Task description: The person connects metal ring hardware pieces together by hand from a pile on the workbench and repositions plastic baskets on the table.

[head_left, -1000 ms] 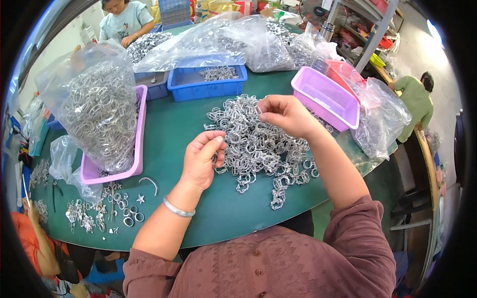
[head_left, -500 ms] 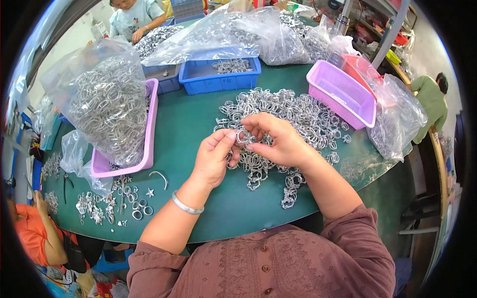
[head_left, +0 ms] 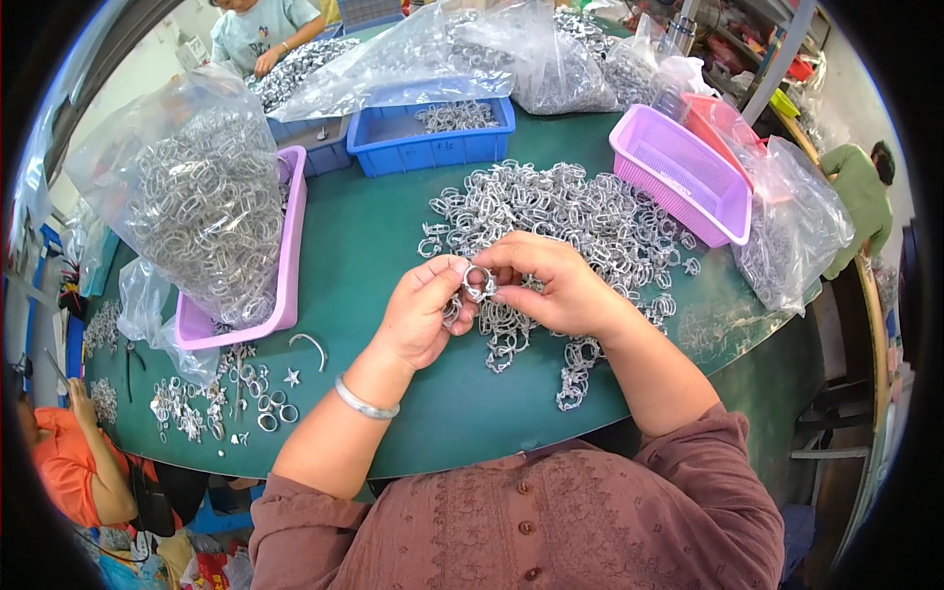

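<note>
Your left hand [head_left: 425,313] and right hand [head_left: 547,287] meet over the green table [head_left: 374,246], fingertips of both pinched together on one metal ring [head_left: 480,283], held just above the near edge of the ring pile [head_left: 560,211]. Left of the pile, a purple tray [head_left: 291,236] carries a bulging bag [head_left: 202,211] of rings; beyond the pile sit a blue bin [head_left: 433,147] and, to its right, a purple basket [head_left: 678,177]

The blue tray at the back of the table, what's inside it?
The blue tray holds a small heap of metal clamp rings on an otherwise bare floor. A clear plastic bag drapes over its far edge, hiding whatever lies there.
</note>
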`<state>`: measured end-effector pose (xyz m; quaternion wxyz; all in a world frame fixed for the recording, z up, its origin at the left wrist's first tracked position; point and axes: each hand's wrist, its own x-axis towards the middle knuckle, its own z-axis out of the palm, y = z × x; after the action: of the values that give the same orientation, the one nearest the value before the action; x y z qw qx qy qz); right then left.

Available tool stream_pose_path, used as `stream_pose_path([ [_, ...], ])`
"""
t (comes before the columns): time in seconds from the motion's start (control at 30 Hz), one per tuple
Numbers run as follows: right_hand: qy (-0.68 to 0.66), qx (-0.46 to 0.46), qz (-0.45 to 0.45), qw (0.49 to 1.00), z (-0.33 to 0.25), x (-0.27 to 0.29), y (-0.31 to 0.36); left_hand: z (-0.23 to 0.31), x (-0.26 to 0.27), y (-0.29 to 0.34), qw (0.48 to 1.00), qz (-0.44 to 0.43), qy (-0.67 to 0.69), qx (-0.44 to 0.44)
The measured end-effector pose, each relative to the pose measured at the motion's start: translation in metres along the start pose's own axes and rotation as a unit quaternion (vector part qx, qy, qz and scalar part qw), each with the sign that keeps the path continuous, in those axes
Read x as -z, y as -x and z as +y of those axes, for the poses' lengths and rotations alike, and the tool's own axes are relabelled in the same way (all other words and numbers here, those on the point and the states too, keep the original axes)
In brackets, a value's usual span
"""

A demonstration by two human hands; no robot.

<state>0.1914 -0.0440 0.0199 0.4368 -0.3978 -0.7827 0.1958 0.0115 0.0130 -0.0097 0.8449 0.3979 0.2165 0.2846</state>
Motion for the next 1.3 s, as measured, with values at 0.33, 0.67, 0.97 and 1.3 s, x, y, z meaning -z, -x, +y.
stream_pose_path([
  [0.33, -0.026, -0.066, 0.027, 0.997, 0.000, -0.003, 0.001, 0.001, -0.006, 0.001, 0.999, 0.037, 0.006, -0.040],
  [0.67, 0.116, -0.044, 0.226, 0.966, 0.000, 0.068, 0.010, -0.002, 0.006, 0.002, 0.994, 0.075, -0.010, -0.075],
  [0.97, 0.624, -0.309, 0.438, 0.568, -0.026, 0.340, 0.109, -0.001, -0.010, 0.003, 0.995, 0.065, 0.022, -0.074],
  [1.3, 0.481, -0.270, 0.217, 0.806, 0.016, 0.237, 0.070, 0.000, 0.001, -0.002, 0.996, 0.055, 0.034, -0.059],
])
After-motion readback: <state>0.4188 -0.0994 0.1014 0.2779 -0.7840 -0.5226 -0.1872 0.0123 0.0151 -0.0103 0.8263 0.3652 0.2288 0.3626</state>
